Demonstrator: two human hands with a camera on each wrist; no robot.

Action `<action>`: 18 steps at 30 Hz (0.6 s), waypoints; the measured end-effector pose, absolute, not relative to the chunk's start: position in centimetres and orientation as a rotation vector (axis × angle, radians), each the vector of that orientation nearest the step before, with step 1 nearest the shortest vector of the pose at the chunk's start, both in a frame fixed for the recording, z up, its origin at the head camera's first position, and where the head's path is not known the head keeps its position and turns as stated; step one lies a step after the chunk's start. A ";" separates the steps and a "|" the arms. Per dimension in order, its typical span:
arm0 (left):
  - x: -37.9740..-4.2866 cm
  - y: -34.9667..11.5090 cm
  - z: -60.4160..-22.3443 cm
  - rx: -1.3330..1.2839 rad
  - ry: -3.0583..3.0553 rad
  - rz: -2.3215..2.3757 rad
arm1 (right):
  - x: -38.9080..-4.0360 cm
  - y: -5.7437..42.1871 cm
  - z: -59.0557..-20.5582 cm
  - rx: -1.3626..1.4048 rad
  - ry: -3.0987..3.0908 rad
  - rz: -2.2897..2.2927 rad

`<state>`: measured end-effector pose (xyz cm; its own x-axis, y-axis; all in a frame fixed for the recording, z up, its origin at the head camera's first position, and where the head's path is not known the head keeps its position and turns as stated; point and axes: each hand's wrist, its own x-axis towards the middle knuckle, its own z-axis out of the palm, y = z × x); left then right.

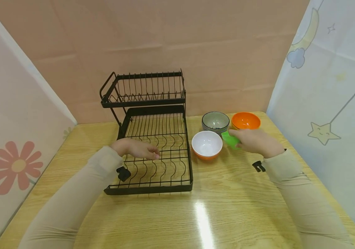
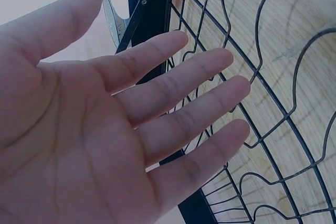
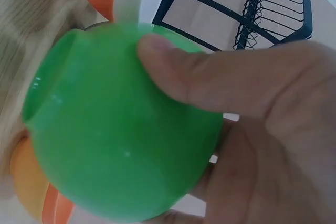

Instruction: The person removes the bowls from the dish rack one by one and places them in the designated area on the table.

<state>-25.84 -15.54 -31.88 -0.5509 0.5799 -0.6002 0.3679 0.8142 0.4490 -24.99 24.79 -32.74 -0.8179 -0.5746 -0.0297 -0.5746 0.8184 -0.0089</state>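
Note:
My right hand [image 1: 255, 140] grips a green bowl [image 3: 121, 129], thumb on its outer wall and fingers at the far side; its foot ring faces left in the right wrist view. The bowl is tilted, just right of a white bowl with an orange outside [image 1: 207, 145]. Behind it stand a grey-green bowl [image 1: 215, 121] with a dark rim and an orange bowl [image 1: 246, 120]. My left hand [image 1: 138, 148] hovers over the lower tier of a black two-tier dish rack [image 1: 148, 189], palm bare and fingers loosely extended in the left wrist view.
The rack's upper tier [image 1: 143, 103] rises at the back left above the lower one. A wooden table [image 1: 152, 221] carries everything. A plain backdrop [image 1: 227, 58] stands behind, with printed panels at both sides.

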 end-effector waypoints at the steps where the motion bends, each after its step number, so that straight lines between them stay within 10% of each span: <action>1: -25.8 -15.5 -31.9 0.690 2.214 0.350 | -25.1 24.8 -32.9 -0.916 2.946 0.010; 18: -25.7 -15.7 -31.8 0.675 2.217 0.354 | -25.9 25.2 -34.1 -0.820 2.796 -0.063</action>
<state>-25.74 -15.69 -31.80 -0.5582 0.5706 -0.6024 0.3545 0.8204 0.4486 -25.86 25.23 -34.14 -0.8180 -0.5380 -0.2037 -0.5282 0.8427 -0.1045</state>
